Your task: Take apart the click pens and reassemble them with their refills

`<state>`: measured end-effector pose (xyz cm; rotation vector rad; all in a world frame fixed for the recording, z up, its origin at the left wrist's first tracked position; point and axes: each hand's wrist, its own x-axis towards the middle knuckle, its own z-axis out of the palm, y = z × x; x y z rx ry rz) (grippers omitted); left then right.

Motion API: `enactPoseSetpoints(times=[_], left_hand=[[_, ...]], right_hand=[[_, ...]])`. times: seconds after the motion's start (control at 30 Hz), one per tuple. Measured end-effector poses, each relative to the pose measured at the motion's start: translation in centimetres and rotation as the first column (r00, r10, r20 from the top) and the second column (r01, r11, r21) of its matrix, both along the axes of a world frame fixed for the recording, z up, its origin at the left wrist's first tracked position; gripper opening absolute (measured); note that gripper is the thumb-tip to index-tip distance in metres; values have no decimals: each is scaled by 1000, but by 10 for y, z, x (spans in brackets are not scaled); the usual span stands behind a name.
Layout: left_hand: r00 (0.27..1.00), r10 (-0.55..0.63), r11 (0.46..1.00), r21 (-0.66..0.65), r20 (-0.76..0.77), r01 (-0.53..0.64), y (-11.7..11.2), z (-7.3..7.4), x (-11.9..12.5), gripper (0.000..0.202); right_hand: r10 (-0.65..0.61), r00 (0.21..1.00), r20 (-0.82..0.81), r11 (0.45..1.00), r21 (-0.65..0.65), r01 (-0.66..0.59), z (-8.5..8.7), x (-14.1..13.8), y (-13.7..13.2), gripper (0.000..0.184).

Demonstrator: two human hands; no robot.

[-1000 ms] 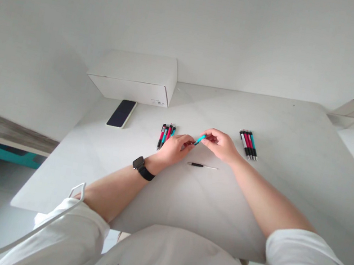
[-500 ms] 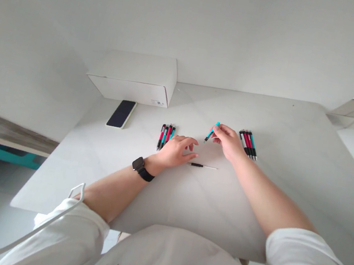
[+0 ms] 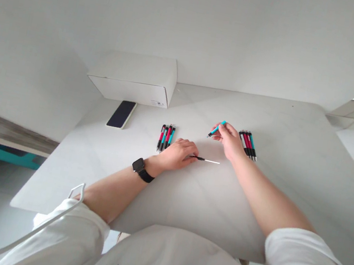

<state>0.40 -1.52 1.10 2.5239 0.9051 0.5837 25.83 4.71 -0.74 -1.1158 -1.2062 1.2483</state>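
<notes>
My left hand [image 3: 181,154], with a black watch on its wrist, pinches a slim black piece with a thin pale rod [image 3: 208,160] like a pen refill. The rod points right, just over the table. In my right hand [image 3: 229,139] is a teal pen barrel [image 3: 218,128], tilted, with its dark end pointing down and left toward my left hand. Just beyond my left hand lies a row of red and teal pens [image 3: 165,138] with black grips. Right of my right hand, a second row of pens [image 3: 248,144] in white, red and teal lies side by side, slanted.
A white box [image 3: 132,90] stands against the wall at the back left of the pale table [image 3: 186,198]. In front of it lies a dark-screened phone [image 3: 121,114]. A white cable [image 3: 44,224] runs past my left sleeve.
My left hand has lowered and closed on the black piece, which has moved slightly up from its former spot. My right hand has turned the teal barrel a little flatter.
</notes>
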Motion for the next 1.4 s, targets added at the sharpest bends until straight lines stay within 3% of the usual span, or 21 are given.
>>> enactPoseSetpoints(times=[0.2, 0.33, 0.57, 0.8, 1.4], left_hand=[[950, 248, 968, -6, 192, -251, 7, -4, -4, 17], [917, 330, 942, -13, 223, -335, 10, -6, -5, 16], [885, 394, 916, -30, 247, -399, 13, -6, -6, 16], [868, 435, 899, -56, 241, -435, 16, -9, -8, 16], [864, 450, 893, -82, 225, -443, 16, -9, -7, 15]], right_hand=[[-33, 995, 95, 994, 105, 22, -2, 1, 0, 49], [-26, 976, 216, 985, 173, -12, 0, 0, -3, 49], [-44, 953, 299, 971, 238, -30, -4, 2, -1, 43], [-46, 868, 494, 938, 321, -132, -4, 1, -2, 33], [-40, 849, 527, 924, 343, -169, -1, 2, -4, 24]])
